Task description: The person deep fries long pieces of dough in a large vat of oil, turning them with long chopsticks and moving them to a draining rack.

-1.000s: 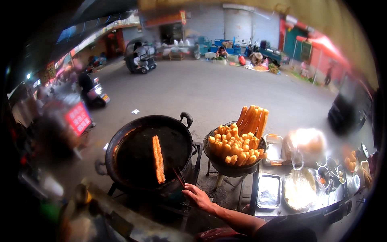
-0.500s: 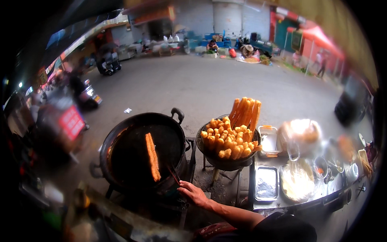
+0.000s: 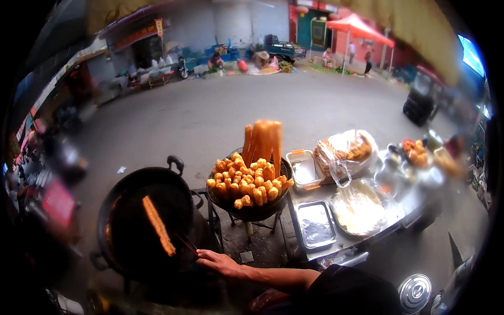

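From the lower right my right forearm reaches toward a large black wok [image 3: 181, 181] on the left. My right hand [image 3: 223, 264] is closed on dark chopsticks [image 3: 188, 243], whose tips point over the wok's right side and fade into its dark interior. One long golden fried dough stick [image 3: 158, 227] lies slantwise in the wok, left of the chopsticks. I cannot make out whether the tips touch it. Beyond the hand, a round wire basket [image 3: 286, 169] holds many fried dough sticks [image 3: 247, 181], several standing upright at the back. My left hand is out of view.
Right of the basket, a metal table [image 3: 321, 254] bears a foil-like silver tray [image 3: 316, 224], a clear container [image 3: 304, 170], a bag of browned food [image 3: 349, 149] and plastic-covered pale dough [image 3: 359, 210]. A round metal lid [image 3: 415, 293] sits low right. People and vehicles line the street.
My view has turned to the right, so the wok, basket and table appear farther left. My right hand keeps hold of the chopsticks beside the wok.
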Demonstrator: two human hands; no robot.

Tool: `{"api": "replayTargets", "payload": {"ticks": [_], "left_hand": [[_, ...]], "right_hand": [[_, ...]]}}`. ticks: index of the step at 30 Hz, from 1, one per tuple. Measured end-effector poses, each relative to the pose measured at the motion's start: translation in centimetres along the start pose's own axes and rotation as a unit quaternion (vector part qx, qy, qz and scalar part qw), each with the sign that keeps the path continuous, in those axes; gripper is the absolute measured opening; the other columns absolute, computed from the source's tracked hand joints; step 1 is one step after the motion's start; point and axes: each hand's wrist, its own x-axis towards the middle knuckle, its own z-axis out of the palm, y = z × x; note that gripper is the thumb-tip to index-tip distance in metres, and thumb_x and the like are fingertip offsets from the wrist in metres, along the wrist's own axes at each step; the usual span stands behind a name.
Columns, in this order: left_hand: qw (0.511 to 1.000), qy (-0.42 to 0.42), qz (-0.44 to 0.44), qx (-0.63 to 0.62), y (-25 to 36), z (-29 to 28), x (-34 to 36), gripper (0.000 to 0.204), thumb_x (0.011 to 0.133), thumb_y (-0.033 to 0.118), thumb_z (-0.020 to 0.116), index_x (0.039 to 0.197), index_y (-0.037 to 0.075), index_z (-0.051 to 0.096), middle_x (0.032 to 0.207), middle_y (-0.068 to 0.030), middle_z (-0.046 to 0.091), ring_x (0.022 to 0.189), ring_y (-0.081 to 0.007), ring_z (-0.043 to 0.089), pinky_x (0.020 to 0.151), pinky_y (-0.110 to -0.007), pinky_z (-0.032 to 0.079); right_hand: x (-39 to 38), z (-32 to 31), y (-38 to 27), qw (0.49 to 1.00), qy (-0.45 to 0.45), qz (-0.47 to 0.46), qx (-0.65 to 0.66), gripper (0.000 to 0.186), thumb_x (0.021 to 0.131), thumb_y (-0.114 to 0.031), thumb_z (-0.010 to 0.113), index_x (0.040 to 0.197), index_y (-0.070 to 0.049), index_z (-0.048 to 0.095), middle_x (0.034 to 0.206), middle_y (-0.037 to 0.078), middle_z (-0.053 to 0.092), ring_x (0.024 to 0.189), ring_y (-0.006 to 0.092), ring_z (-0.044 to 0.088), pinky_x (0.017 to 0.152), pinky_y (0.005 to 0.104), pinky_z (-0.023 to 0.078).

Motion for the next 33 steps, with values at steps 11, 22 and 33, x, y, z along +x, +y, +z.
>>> {"api": "replayTargets", "payload": {"ticks": [11, 22, 33], "left_hand": [[0.992, -0.047, -0.076, 0.093, -3.3, -0.3, -4.0, 0.034, 0.100, 0.020, 0.050, 0.125, -0.001, 0.058, 0.119, -0.0211, 0.062, 0.105, -0.0377, 0.063, 0.093, -0.048, 0.052], [0.921, -0.178, -0.224, 0.265, -10.3, -0.5, -17.7, 0.036, 0.100, 0.020, 0.049, 0.129, -0.001, 0.056, 0.122, -0.0206, 0.061, 0.107, -0.0367, 0.062, 0.093, -0.046, 0.052], [0.901, -0.182, -0.261, 0.295, -11.0, 1.3, -21.4, 0.037, 0.101, 0.021, 0.048, 0.131, -0.001, 0.054, 0.122, -0.0187, 0.060, 0.105, -0.0343, 0.062, 0.089, -0.042, 0.052]], "right_hand": [[0.7, -0.6, -0.8, 0.998, -0.011, 0.050, 0.036, 0.037, 0.100, -0.006, 0.059, 0.136, -0.009, 0.061, 0.148, 0.019, 0.051, 0.137, 0.0344, 0.055, 0.107, 0.0375, 0.053], [5.6, -1.1, -2.6, 0.965, 0.174, 0.145, 0.134, 0.025, 0.093, 0.005, 0.069, 0.118, -0.001, 0.069, 0.119, 0.016, 0.070, 0.106, 0.0282, 0.070, 0.092, 0.0337, 0.055], [12.4, 3.0, 1.0, 0.912, 0.266, 0.227, 0.212, 0.017, 0.105, -0.015, 0.068, 0.111, 0.000, 0.071, 0.090, 0.000, 0.066, 0.085, 0.0072, 0.058, 0.078, 0.0234, 0.048]]}}
